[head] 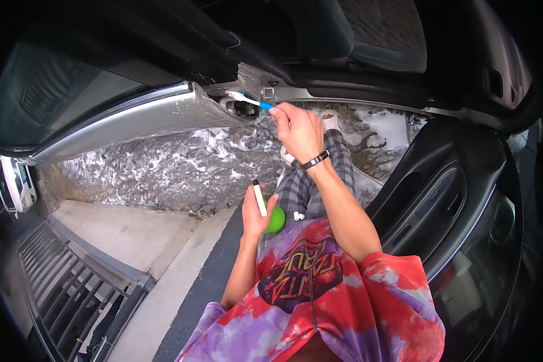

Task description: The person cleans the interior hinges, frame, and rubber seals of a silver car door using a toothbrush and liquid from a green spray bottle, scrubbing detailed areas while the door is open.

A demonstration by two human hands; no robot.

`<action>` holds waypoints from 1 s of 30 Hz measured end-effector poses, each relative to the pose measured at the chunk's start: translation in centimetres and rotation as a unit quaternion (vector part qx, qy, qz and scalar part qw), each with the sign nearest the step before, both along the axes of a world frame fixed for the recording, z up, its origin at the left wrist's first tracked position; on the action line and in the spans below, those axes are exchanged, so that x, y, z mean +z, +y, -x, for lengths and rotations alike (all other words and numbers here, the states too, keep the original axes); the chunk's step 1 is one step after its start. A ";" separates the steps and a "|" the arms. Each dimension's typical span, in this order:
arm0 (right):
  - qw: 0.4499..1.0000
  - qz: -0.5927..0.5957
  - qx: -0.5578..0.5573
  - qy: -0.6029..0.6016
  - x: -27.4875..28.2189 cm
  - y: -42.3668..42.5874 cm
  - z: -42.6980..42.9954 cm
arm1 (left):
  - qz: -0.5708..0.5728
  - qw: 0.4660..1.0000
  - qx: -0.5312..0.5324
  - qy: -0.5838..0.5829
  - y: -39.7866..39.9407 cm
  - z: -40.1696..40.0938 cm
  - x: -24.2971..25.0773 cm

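Note:
My right hand (301, 133) grips a blue and white brush (250, 99) that looks like a toothbrush. Its bristle end is at the door frame, by the dark opening (245, 107) at the end of the silver car body panel (131, 120). Pale foam or residue marks the pillar (250, 77) just above. Lower down, my left hand (253, 215) holds a slim pale stick with a black tip (259, 199), possibly a pen or vape. Against the same palm is a bright green rounded object (276, 220), partly hidden by the fingers.
An open black car door (439, 181) stands at my right, and a car seat (384, 36) shows inside. White foam (384, 129) and wet patches cover the rough ground (163, 167). A metal railing (68, 276) and a white vehicle (16, 183) are at the left.

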State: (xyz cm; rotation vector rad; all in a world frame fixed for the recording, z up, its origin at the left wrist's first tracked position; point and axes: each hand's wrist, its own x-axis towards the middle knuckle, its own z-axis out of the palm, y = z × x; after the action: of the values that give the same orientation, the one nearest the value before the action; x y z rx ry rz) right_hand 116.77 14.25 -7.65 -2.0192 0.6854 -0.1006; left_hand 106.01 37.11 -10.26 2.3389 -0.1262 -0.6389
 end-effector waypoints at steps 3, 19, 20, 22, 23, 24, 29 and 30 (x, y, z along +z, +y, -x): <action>0.999 0.028 0.007 -0.027 -0.3 -0.9 -0.4 | -0.007 0.999 -0.027 0.017 0.0 -0.3 -0.5; 0.735 -0.653 -0.171 0.063 -9.6 6.0 -1.3 | -0.039 0.996 -0.041 0.066 0.8 0.4 -0.4; 0.672 -0.719 -0.175 0.022 -7.5 5.8 -1.2 | -0.028 0.996 -0.038 0.077 0.9 0.6 -0.9; 0.583 -0.796 -0.160 -0.028 -6.8 5.5 -1.0 | -0.020 0.994 -0.031 0.104 0.1 0.4 -0.6; 0.582 -0.796 -0.163 -0.029 -7.6 5.1 -1.0 | -0.021 0.994 -0.034 0.105 -0.3 0.6 -0.5; 0.545 -0.817 -0.186 -0.010 -7.6 4.5 -1.8 | -0.022 0.995 -0.041 0.083 -0.4 0.5 -0.4; 0.487 -0.856 -0.162 -0.061 -3.8 5.9 -1.7 | -0.004 0.998 -0.042 0.048 0.7 0.8 -1.3; 0.530 -0.827 -0.182 -0.027 -5.7 6.0 -0.8 | 0.004 0.998 -0.037 0.059 -0.2 0.8 -1.3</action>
State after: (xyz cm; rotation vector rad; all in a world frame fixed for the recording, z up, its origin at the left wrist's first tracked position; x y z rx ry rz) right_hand 117.60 20.27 -13.31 0.0246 0.6561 0.2056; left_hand 105.20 36.87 -11.59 2.2900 -0.1622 -0.8100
